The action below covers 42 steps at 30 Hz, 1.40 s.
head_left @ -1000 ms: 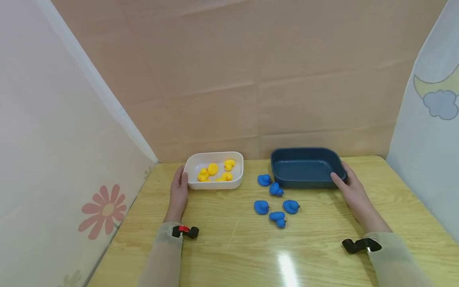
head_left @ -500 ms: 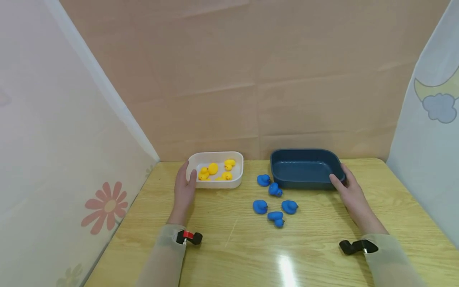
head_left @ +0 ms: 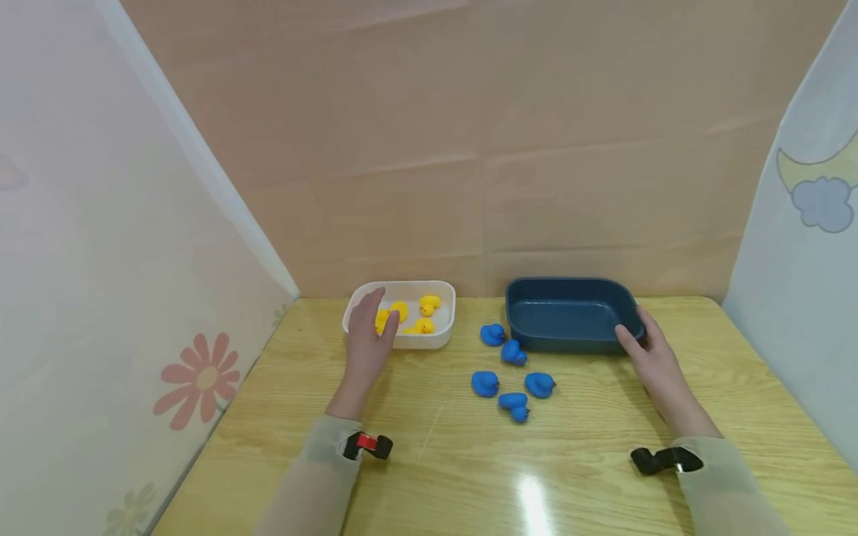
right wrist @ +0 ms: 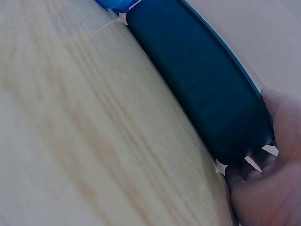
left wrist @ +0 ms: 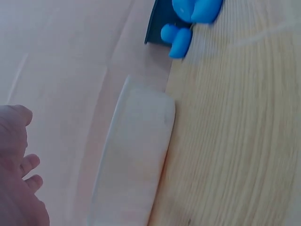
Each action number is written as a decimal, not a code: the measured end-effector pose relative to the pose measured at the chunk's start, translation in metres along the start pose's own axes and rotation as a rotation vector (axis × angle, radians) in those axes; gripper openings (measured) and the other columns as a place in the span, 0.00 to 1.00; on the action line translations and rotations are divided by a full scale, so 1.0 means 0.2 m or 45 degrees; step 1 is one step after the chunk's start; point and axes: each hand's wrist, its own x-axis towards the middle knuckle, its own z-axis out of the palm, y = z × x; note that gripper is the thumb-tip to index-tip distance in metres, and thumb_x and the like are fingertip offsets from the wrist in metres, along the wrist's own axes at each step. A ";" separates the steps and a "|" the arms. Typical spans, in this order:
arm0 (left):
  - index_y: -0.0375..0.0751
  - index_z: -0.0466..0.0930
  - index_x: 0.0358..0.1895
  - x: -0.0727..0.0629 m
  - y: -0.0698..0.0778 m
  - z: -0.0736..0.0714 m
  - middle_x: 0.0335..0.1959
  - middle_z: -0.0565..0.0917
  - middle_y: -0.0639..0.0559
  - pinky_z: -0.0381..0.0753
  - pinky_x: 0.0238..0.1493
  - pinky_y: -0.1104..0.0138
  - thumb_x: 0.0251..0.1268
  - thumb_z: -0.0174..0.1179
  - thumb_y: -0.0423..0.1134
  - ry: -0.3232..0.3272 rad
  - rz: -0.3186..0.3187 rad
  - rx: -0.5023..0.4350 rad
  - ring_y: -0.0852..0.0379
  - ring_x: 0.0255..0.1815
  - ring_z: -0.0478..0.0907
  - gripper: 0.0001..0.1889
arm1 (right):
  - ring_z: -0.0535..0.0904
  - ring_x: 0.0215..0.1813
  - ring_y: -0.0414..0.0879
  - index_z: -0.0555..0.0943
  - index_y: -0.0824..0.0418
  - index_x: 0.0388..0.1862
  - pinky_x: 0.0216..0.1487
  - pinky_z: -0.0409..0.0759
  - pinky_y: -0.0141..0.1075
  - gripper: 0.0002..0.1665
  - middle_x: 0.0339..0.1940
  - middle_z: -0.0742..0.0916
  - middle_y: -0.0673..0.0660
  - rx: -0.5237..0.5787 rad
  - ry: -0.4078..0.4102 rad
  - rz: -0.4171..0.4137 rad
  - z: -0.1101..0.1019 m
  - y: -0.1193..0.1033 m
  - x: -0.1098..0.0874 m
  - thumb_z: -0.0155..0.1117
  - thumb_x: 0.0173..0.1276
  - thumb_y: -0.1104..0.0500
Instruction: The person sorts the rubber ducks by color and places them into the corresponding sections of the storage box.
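Observation:
My left hand is over the left end of a white tray, fingers spread and holding nothing. Inside that tray lie several yellow toy ducks, some hidden behind the hand. In the left wrist view, loosely bent fingers show apart from the tray's side wall. With my right hand I grip the right end of a dark blue tray. The right thumb lies at its rim, and the other fingers bend round the outer end. This tray's inside shows no ducks.
Several blue toy ducks lie on the wooden table, between and in front of the trays. The closest one sits right at the dark tray's left front corner. A brown paper backdrop stands behind the trays, with pale printed cloth at both sides.
My left hand has let go of the white tray's left end and moved rightward over it. My right hand stays on the dark blue tray, and the ducks keep their places.

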 end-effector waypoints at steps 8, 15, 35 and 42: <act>0.33 0.69 0.82 -0.02 0.15 0.09 0.80 0.72 0.34 0.53 0.87 0.38 0.85 0.63 0.41 -0.111 0.051 -0.073 0.32 0.85 0.62 0.30 | 0.35 0.89 0.75 0.30 0.47 0.94 0.84 0.42 0.72 0.53 0.92 0.38 0.67 -0.024 -0.012 0.015 -0.01 0.02 0.00 0.50 0.91 0.37; 0.35 0.69 0.83 -0.04 0.25 0.18 0.81 0.73 0.38 0.63 0.84 0.40 0.85 0.64 0.42 -0.180 0.060 -0.100 0.34 0.84 0.64 0.31 | 0.35 0.88 0.77 0.30 0.47 0.94 0.82 0.44 0.75 0.54 0.92 0.37 0.67 -0.019 -0.024 0.002 0.00 0.01 0.00 0.50 0.90 0.37; 0.40 0.67 0.85 -0.11 0.48 0.43 0.83 0.72 0.44 0.71 0.81 0.49 0.88 0.61 0.47 -0.440 0.048 -0.116 0.44 0.83 0.68 0.32 | 0.35 0.89 0.75 0.30 0.48 0.94 0.84 0.43 0.71 0.53 0.92 0.38 0.66 -0.007 -0.024 0.017 -0.01 0.02 0.00 0.50 0.90 0.37; 0.44 0.67 0.86 -0.14 0.49 0.49 0.84 0.71 0.48 0.73 0.80 0.51 0.87 0.62 0.50 -0.521 0.021 -0.101 0.47 0.83 0.69 0.33 | 0.35 0.88 0.76 0.30 0.46 0.94 0.83 0.43 0.72 0.53 0.92 0.38 0.66 -0.033 -0.015 0.016 -0.01 0.02 0.00 0.50 0.90 0.37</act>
